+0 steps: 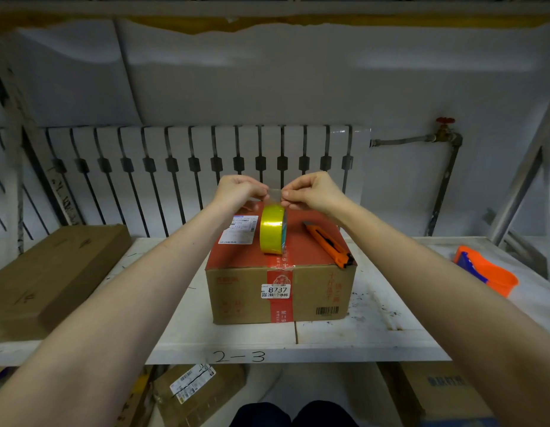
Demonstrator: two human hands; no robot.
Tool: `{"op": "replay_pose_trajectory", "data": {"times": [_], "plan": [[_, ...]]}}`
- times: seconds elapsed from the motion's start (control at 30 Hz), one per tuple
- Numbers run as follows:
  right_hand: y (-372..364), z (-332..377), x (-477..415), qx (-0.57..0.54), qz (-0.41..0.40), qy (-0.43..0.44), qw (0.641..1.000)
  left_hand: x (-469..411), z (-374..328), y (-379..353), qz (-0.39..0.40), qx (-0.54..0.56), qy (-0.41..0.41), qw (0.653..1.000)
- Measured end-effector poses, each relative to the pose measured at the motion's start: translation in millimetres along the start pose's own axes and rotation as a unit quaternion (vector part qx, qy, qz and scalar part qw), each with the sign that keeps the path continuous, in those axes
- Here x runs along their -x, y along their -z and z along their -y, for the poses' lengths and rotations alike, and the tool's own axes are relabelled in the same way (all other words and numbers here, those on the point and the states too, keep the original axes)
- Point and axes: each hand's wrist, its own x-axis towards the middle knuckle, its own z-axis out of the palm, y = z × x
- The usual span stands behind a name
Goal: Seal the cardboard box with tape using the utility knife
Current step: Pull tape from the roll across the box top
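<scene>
While the tape roll (272,229) stands on edge on the red top of the cardboard box (279,272), we hold its loose clear end (275,194) just above it.

Item: left hand (238,191), fingers curled, pinching the left side of the tape end. Forearm reaches forward over the shelf (360,337).

Item: right hand (313,192), fingers curled, pinching the right side of the same end; the two thumbs nearly meet.

Item: utility knife (327,243), orange, lying untouched on the box top to the right of the roll, its tail near the box's front right corner.

Handling note, our judgement: we should draw the end out straight and level, keep the sticky side off our fingers, and steady the roll so it does not tip or roll off. We should line the strip up with the centre seam before pressing down, then cut.
</scene>
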Motion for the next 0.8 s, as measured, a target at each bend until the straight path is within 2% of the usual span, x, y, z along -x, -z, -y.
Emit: {"op": "replay_pose_trajectory", "data": {"times": [0.3, 0.47, 0.63, 0.8], "plan": [[-3, 4, 8, 0.017, 0.003, -0.006, 1.0, 2, -7, -5, -0.004, -0.022, 0.064, 0.998], [-5, 2, 9, 0.038, 0.002, -0.003, 0.999, 1, -1, -5, -0.021, -0.046, 0.046, 0.998], [-9, 1, 9, -0.007, -0.037, -0.03, 0.999, 2, 2, -2, -0.013, -0.018, 0.066, 0.998], [-16, 1, 7, -0.036, -0.077, -0.047, 0.995, 2, -2, 0, -0.009, -0.042, 0.066, 0.997]]}}
